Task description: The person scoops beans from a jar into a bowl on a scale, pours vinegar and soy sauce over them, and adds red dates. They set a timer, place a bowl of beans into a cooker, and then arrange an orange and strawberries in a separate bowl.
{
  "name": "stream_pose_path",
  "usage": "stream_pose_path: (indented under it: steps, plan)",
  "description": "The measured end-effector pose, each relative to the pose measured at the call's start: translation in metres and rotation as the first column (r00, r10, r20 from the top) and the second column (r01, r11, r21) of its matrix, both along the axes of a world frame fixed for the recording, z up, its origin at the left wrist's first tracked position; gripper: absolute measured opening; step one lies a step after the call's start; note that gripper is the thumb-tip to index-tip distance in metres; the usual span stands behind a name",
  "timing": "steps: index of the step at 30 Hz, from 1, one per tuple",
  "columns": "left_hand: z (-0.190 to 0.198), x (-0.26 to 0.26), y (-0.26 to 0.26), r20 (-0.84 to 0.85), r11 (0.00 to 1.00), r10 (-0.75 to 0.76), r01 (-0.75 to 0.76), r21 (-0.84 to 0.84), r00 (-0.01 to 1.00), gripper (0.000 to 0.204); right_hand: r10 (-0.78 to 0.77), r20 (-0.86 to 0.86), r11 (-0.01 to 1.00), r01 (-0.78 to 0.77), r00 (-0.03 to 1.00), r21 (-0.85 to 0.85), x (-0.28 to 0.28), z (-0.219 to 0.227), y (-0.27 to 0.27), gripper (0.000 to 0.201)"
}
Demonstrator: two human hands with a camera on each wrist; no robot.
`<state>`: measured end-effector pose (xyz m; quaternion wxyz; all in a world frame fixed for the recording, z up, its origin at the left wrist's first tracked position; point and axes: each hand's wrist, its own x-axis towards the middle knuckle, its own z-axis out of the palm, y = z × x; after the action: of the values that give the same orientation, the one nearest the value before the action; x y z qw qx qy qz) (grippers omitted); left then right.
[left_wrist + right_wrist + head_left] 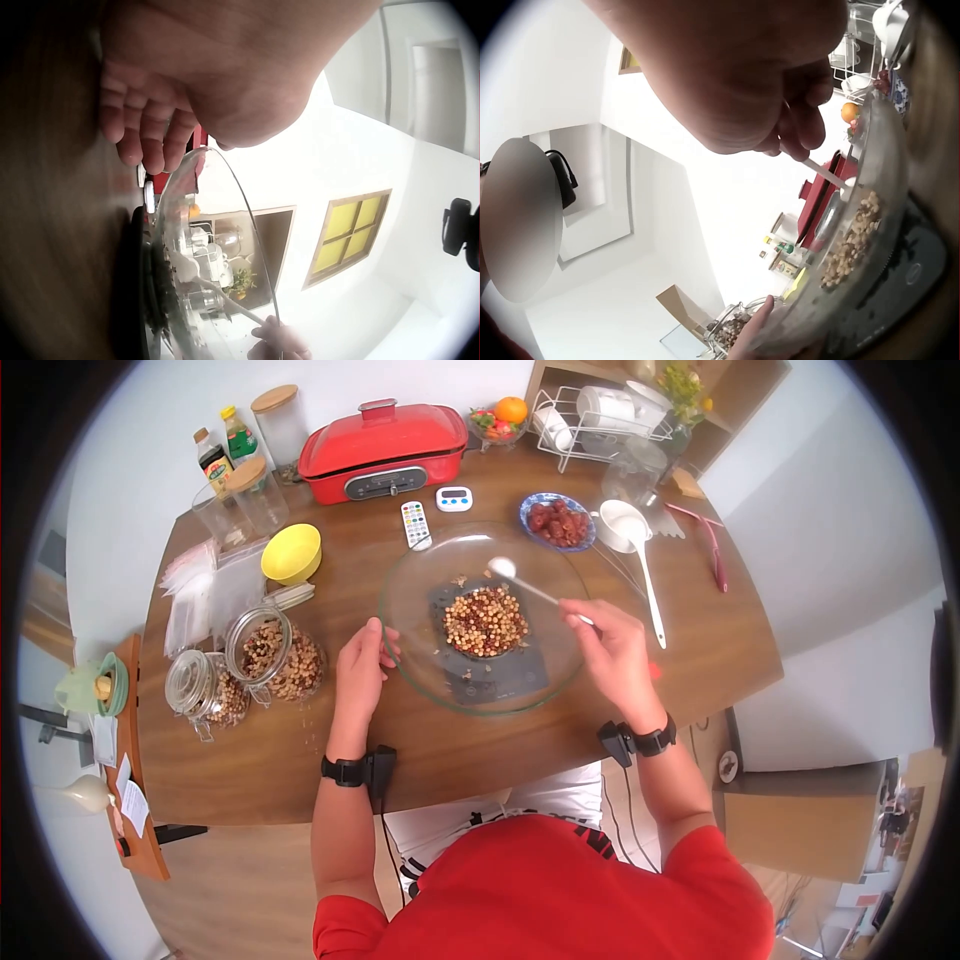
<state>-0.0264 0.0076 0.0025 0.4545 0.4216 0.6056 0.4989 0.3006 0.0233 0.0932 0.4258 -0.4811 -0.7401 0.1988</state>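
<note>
A red shirt (560, 890) is worn; over the bowl (490, 713), a spoon (538, 594) is pinched by the right hand (614, 650) (left hand (364, 668) wide, beside).

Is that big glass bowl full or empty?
Neither, it is partly filled: the glass bowl holds pale and reddish-brown grains, gathered low in its middle, well below the rim.

Left hand (362, 660) loose, right hand (612, 650) pinched
Seen from the head view, the left forearm (342, 840) reaches up towards 12 o'clock, the palm turned in to about 3 o'clock, its four fingers (152, 142) lightly bent and slightly parted; the right forearm (685, 790) slants to 11 o'clock, the thumb and index finger (578, 607) closed in a pinch aimed at 10 o'clock
</note>
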Motion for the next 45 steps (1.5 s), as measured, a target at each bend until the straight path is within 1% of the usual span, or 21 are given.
stream_pose_path:
  steps: [2,5,9,12,14,18,20,23,25,27,28,30,31,33,34,37,38,39,41,43,45]
  plan:
    - [0.002,-0.001,0.001,-0.003,1.0,-0.003,0.003,0.002,1.0,0.049,0.075,-0.044,0.997,-0.076,0.996,-0.011,-0.006,0.002,0.0,0.016]
    - [0.0,-0.001,-0.001,-0.006,1.0,-0.007,0.007,0.001,1.0,0.05,0.079,-0.075,0.997,-0.078,0.994,0.011,-0.012,0.002,-0.002,0.017]
    - [-0.004,-0.002,0.001,-0.014,1.0,-0.014,0.014,0.008,1.0,0.051,0.12,-0.04,0.993,-0.12,0.992,0.016,-0.019,0.001,0.003,0.018]
    - [-0.006,-0.004,0.002,-0.003,1.0,-0.007,0.007,0.008,1.0,0.052,0.178,0.003,0.983,-0.178,0.984,-0.038,-0.024,0.006,-0.001,0.019]
    - [-0.006,-0.004,0.002,0.002,1.0,-0.002,0.002,0.009,1.0,0.052,0.149,-0.097,0.985,-0.156,0.984,-0.07,-0.021,0.004,-0.01,0.02]
    - [-0.005,-0.003,0.001,0.008,0.999,-0.016,0.016,0.034,1.0,0.051,0.202,-0.14,0.967,-0.22,0.969,-0.127,-0.018,0.009,-0.026,0.02]
    - [-0.006,-0.003,0.001,0.009,0.999,-0.012,0.012,0.036,1.0,0.05,0.331,-0.028,0.943,-0.329,0.943,0.058,-0.018,0.011,-0.032,0.019]
    - [-0.007,-0.003,0.002,0.016,0.999,-0.013,0.012,0.039,1.0,0.05,0.361,0.013,0.931,-0.362,0.932,0.055,-0.021,0.01,-0.044,0.019]
    - [-0.005,-0.003,0.001,0.024,0.999,-0.001,0.0,0.034,1.0,0.05,0.34,0.031,0.939,-0.341,0.94,0.043,-0.019,0.005,-0.047,0.019]
    - [-0.002,-0.002,0.0,0.027,1.0,-0.002,0.001,0.019,1.0,0.049,0.224,0.083,0.972,-0.228,0.971,0.049,-0.012,0.002,-0.048,0.019]
    - [-0.001,-0.001,0.0,0.032,1.0,0.005,-0.005,0.018,0.999,0.049,0.23,0.087,0.971,-0.235,0.969,0.047,-0.007,0.003,-0.049,0.019]
    - [-0.001,-0.001,-0.001,0.045,0.999,-0.011,0.009,0.052,0.999,0.049,0.151,0.046,0.988,-0.152,0.988,0.023,0.002,0.006,-0.052,0.018]
    - [-0.002,-0.002,0.0,0.049,0.999,-0.005,0.003,0.051,0.999,0.049,0.157,0.049,0.987,-0.158,0.986,0.021,0.005,0.007,-0.054,0.018]
    - [-0.005,-0.002,0.001,0.05,0.998,-0.016,0.014,0.054,0.999,0.049,0.236,0.035,0.971,-0.237,0.971,0.035,0.009,0.01,-0.059,0.017]
    - [-0.004,-0.001,0.001,0.052,0.998,-0.02,0.017,0.052,0.998,0.049,0.262,0.02,0.965,-0.262,0.965,0.001,0.01,0.01,-0.063,0.016]
    - [-0.002,-0.001,0.001,0.042,0.999,-0.01,0.008,0.034,0.999,0.05,0.219,0.003,0.975,-0.219,0.976,0.022,0.013,0.013,-0.071,0.015]
    - [-0.003,-0.001,0.001,0.046,0.999,-0.008,0.006,0.045,0.999,0.05,0.212,-0.026,0.976,-0.21,0.977,0.065,0.019,0.007,-0.07,0.011]
    - [-0.004,-0.002,0.001,0.051,0.998,-0.006,0.004,0.056,0.999,0.05,0.216,-0.025,0.975,-0.214,0.976,0.064,0.022,0.007,-0.072,0.011]
    - [-0.006,-0.004,0.001,0.026,0.998,-0.021,0.019,0.056,0.999,0.05,0.107,-0.186,0.981,-0.134,0.977,-0.139,0.027,0.009,-0.08,0.009]
    - [-0.007,-0.004,0.001,0.001,0.998,-0.039,0.039,0.057,0.999,0.05,0.135,-0.187,0.981,-0.158,0.973,-0.113,0.029,0.007,-0.081,0.01]
    - [-0.007,-0.004,0.001,-0.008,0.998,-0.041,0.041,0.057,0.999,0.05,0.211,-0.187,0.959,-0.241,0.959,-0.152,0.029,0.005,-0.083,0.01]
